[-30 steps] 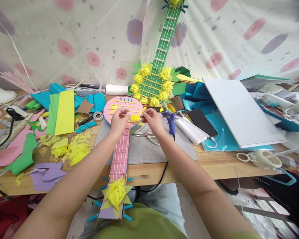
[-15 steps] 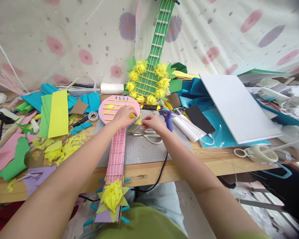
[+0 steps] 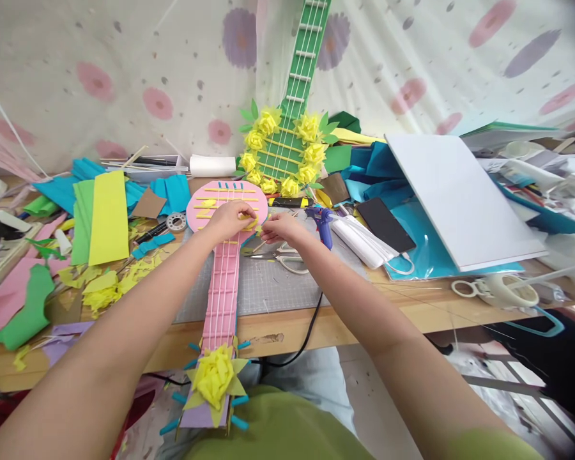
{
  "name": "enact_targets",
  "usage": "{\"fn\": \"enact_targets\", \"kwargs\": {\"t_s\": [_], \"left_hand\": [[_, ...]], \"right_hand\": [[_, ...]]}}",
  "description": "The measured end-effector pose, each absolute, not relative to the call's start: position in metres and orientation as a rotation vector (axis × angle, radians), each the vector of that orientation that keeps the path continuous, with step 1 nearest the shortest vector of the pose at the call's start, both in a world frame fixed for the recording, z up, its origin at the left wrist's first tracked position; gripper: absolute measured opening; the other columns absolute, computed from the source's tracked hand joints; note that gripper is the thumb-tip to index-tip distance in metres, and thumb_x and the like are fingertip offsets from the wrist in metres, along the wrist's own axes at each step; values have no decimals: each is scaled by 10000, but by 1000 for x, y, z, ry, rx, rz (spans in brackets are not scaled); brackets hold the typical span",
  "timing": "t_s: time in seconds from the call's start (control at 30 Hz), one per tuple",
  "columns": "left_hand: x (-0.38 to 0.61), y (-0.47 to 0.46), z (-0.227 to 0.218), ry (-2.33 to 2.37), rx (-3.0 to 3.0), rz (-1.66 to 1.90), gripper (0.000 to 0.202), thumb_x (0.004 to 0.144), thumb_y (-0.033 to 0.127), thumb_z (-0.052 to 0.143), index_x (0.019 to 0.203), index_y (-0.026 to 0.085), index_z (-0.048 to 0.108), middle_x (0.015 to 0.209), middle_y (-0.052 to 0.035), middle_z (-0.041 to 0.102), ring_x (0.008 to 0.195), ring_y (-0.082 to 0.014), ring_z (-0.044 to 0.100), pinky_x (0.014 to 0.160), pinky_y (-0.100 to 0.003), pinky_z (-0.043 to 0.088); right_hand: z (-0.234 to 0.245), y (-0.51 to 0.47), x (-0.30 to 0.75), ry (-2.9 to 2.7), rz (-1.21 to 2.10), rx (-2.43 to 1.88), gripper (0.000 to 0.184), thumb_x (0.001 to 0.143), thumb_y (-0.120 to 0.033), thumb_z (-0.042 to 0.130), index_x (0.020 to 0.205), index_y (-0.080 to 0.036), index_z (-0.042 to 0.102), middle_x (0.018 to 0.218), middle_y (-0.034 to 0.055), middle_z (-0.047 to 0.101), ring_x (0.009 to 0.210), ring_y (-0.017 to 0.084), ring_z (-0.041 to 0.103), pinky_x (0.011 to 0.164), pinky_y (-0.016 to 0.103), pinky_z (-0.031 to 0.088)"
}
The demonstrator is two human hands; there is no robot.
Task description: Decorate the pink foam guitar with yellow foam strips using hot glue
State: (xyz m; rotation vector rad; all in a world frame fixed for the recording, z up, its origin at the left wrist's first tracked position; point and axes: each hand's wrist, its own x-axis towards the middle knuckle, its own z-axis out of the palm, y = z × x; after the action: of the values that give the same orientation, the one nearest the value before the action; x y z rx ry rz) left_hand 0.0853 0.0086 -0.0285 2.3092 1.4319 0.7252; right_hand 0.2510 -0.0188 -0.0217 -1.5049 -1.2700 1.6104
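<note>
A pink paper guitar (image 3: 224, 281) lies with its round body on the cutting mat and its neck toward me. A large yellow paper flower (image 3: 215, 378) decorates its purple head. Over the body, my left hand (image 3: 230, 220) is closed, pinching a small piece of yellow paper (image 3: 249, 222). My right hand (image 3: 282, 228) is just to its right, fingertips pressed together close to the left fingers; what they hold is too small to make out. A thin stick shows beside the right fingertips. Scissors (image 3: 290, 260) lie below that hand.
A green paper guitar (image 3: 287, 150) with yellow flowers leans at the back. To the right are a blue glue gun (image 3: 322, 225), a black phone (image 3: 386, 226) and a white board (image 3: 464, 204). Yellow scraps (image 3: 103, 291) and coloured paper lie left. A black cable (image 3: 311, 326) hangs over the table edge.
My right hand has moved slightly left, nearer to the left fingers. My left hand still pinches the yellow paper, now turned a little. The whole view has shifted slightly.
</note>
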Motion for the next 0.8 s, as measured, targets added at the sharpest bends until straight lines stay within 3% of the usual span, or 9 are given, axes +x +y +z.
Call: {"fn": "enact_targets", "kwargs": {"t_s": [0.3,0.8], "left_hand": [[89,4,-22,1468,2312,680,139,705,197,572,777,201,691,896,-13,696,867,-171,620,771,-287,464],[86,7,-23,1473,2295,681,133,708,233,579,780,212,689,911,-7,693,875,-165,621,797,-281,459]], "right_hand": [[-25,-21,248,-1089,1736,-1487,157,749,-30,512,629,-123,550,517,29,630,481,101,598,556,232,558],[-23,-21,244,-1001,1765,-1443,152,803,-45,473,700,-110,564,508,13,620,480,89,606,534,197,541]]}}
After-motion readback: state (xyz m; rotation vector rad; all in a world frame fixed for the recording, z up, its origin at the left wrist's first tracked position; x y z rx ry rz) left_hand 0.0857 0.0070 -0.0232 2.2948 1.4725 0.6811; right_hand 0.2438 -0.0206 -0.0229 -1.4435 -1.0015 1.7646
